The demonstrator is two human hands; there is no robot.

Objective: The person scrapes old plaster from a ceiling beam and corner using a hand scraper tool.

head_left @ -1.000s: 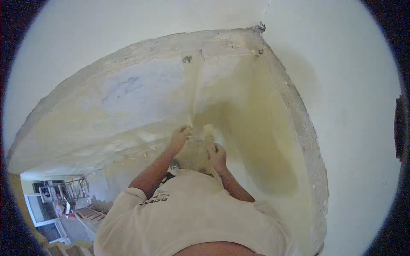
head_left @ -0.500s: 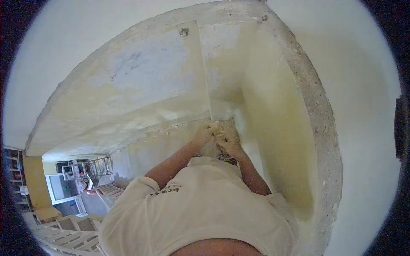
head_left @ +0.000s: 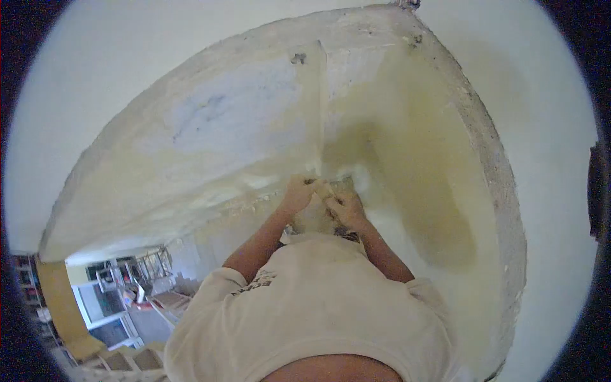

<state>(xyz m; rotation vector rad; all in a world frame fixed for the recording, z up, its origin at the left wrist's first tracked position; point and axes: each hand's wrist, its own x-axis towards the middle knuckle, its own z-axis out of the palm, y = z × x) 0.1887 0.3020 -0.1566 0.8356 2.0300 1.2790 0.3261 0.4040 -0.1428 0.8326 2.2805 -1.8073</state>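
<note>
My left hand and my right hand meet in the inner corner of a yellowish plastered recess. The fingers of both are curled around a small pale pad held between them, right against the wall. What the pad is made of is too small to tell. A vertical seam in the plaster runs down to just above the hands. My cream shirt fills the bottom of the view, and both bare forearms reach forward from it.
A rough grey concrete edge frames the recess, with smooth white wall beyond it. A small dark hole marks the plaster higher up. At the lower left lie wooden steps, a metal frame and a window.
One second ago my hands were apart, a pale block between them. They came together at the corner and stay joined now, slightly higher and left. The view has shifted.
</note>
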